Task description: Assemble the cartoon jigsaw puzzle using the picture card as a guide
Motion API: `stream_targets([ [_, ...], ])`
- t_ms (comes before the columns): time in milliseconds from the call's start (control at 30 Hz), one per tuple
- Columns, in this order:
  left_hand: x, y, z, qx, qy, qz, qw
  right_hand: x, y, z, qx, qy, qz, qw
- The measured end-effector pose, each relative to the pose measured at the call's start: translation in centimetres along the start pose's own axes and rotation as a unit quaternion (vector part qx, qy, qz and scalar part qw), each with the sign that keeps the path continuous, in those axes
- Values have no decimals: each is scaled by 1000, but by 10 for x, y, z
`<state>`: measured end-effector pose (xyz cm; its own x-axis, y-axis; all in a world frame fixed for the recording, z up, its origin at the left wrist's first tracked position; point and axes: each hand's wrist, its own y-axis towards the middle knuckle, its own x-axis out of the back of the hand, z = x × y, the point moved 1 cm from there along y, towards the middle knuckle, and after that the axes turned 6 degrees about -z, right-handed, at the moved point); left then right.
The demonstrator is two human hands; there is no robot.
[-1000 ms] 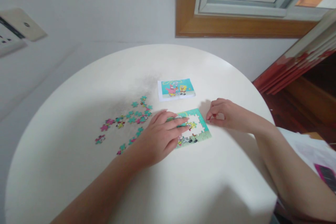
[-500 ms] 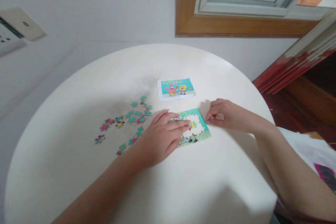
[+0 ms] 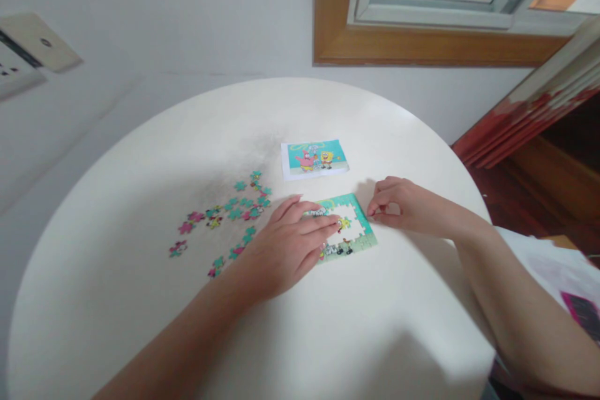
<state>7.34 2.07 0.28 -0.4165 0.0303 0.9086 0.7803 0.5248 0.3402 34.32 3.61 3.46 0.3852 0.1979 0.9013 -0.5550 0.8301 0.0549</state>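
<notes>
One view, head: left hand (image 3: pixel 288 244) lies palm down, fingers spread across left part of puzzle (image 3: pixel 360 244) on worktop (image 3: pixel 300 344); its grip slack. Right hand (image 3: pixel 391 201) beside puzzle's right edge, thumb and finger pinched; cannot tell if grip holds anything. Loose pieces (image 3: pixel 234 214) left, picture card (image 3: pixel 317 159) beyond puzzle.

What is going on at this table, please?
A person has both hands at a partly assembled jigsaw puzzle on a white table. The left hand is spread over its left part. The right hand is by its right edge, thumb and finger close together; I cannot tell whether they hold anything. The middle is mostly unfilled. Loose pieces lie to the left, a printed picture beyond.
</notes>
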Motion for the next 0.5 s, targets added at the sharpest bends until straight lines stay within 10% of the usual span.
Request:
stream_targets([
  [500,9,2,-2,12,-15,-24,1000,-1,0,0,13,3,-9,1000],
])
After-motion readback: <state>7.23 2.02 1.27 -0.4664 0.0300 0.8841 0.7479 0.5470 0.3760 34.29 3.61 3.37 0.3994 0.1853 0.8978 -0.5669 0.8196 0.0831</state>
